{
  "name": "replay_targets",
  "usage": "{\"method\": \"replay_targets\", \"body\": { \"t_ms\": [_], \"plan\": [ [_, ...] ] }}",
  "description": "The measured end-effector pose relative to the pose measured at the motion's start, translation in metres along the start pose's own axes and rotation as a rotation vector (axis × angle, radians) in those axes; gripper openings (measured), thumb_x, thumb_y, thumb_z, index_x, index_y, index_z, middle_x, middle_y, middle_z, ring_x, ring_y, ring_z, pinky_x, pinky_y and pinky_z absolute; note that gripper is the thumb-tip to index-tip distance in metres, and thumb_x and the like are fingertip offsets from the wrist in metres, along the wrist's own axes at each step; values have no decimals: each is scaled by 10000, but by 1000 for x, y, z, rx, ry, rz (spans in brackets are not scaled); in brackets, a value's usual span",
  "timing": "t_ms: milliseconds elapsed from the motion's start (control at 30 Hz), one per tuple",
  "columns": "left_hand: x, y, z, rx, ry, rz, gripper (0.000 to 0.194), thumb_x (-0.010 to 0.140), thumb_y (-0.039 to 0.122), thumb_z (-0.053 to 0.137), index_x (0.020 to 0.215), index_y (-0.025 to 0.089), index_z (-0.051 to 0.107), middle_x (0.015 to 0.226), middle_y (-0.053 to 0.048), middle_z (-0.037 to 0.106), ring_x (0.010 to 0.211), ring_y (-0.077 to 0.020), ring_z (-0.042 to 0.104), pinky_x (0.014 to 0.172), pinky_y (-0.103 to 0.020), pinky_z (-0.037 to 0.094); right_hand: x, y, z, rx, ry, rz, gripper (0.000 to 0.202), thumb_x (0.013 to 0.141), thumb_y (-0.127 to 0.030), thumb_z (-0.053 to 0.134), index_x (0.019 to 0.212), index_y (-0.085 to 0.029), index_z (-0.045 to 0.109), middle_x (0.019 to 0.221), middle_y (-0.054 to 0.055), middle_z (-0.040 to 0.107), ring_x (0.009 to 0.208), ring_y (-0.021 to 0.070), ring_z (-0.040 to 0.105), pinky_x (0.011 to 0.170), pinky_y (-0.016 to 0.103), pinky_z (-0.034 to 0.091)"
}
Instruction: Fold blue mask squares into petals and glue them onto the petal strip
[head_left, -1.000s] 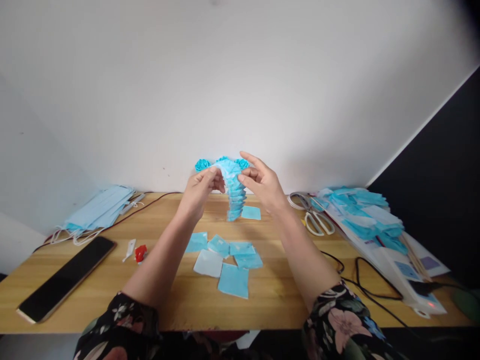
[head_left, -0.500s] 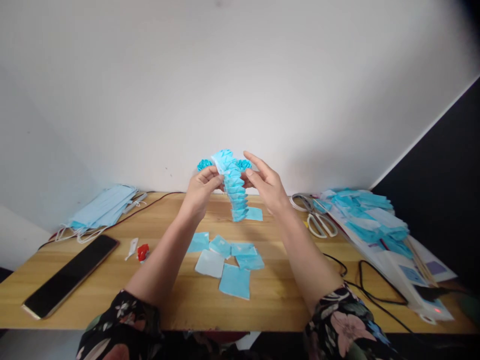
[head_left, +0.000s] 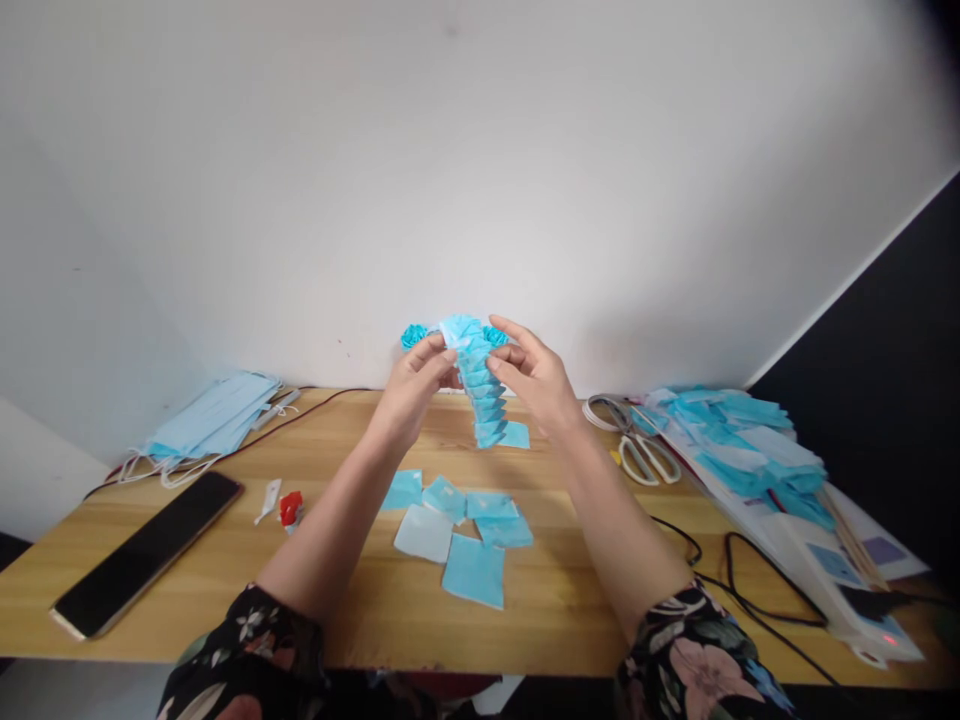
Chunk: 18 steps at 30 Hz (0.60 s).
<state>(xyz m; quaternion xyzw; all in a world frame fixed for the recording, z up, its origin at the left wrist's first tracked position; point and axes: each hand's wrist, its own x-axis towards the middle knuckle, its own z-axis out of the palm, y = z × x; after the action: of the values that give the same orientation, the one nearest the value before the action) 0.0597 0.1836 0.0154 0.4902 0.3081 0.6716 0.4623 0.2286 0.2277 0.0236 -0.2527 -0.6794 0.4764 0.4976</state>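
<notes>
A pleated light-blue strip [head_left: 486, 392], folded in zigzags, hangs above the table between my hands. My left hand [head_left: 417, 385] pinches its upper left side between thumb and fingers. On the other side, my right hand [head_left: 531, 375] has thumb and a finger closed at the strip's right edge, its index finger stretched out above. Behind the strip, a blue ruffled flower [head_left: 413, 336] shows on the left and another ruffled flower [head_left: 495, 336] on the right. Several cut blue squares [head_left: 474, 570] lie below on the table, and one more blue piece [head_left: 514, 435] sits behind the strip.
At left lie a phone [head_left: 150, 555], a small red item [head_left: 290, 508] and a stack of face masks [head_left: 214, 415]. To the right are scissors [head_left: 649, 458], a blue fabric pile [head_left: 742, 440], a black cable [head_left: 757, 600] and a white power strip [head_left: 840, 590]. A wall stands behind the table.
My right thumb and fingers have come in against the strip's right edge. The strip's top is slightly lower and more upright. The whole view has shifted slightly.
</notes>
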Motion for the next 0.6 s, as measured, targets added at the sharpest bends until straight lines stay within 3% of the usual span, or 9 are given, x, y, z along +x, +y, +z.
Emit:
{"method": "replay_targets", "body": {
  "t_ms": [100,233,400,500,600],
  "plan": [
    [-1,-1,0,30,-28,19,391,722,296,779,1078,192,659,865,-17,670,768,-146,621,696,-263,511,-1,-1,1,-15,-1,-2,617,820,-327,716,1407,-226,557,821,-4,686,746,148,622,732,323,555],
    [-2,-1,1,-1,-9,32,379,710,253,744,1066,189,632,821,-9,654,712,-140,604,666,-269,497,-5,-4,2,-90,35,-37,567,881,-384,672,1420,-252,558,867,24,724,758,174,644,759,371,580],
    [-4,1,7,-69,-10,35,361,727,216,717,1073,188,617,786,-2,634,670,-128,586,643,-268,485,-18,-21,-3,-195,158,-219,511,942,-476,619,1418,-300,561,1046,76,758,847,204,685,789,398,604],
    [-5,2,9,-109,-7,25,347,733,203,708,1069,197,621,754,10,611,645,-121,573,630,-266,479,-29,-31,-9,-214,262,-330,421,963,-455,594,1344,-277,617,968,54,749,791,176,675,775,374,597],
    [-5,2,9,-136,16,10,328,732,193,702,1052,203,629,756,11,606,637,-115,562,630,-262,475,-36,-26,-17,-236,329,-328,345,957,-355,583,1281,-261,653,784,-4,687,685,137,625,706,316,564]
  ]
}}
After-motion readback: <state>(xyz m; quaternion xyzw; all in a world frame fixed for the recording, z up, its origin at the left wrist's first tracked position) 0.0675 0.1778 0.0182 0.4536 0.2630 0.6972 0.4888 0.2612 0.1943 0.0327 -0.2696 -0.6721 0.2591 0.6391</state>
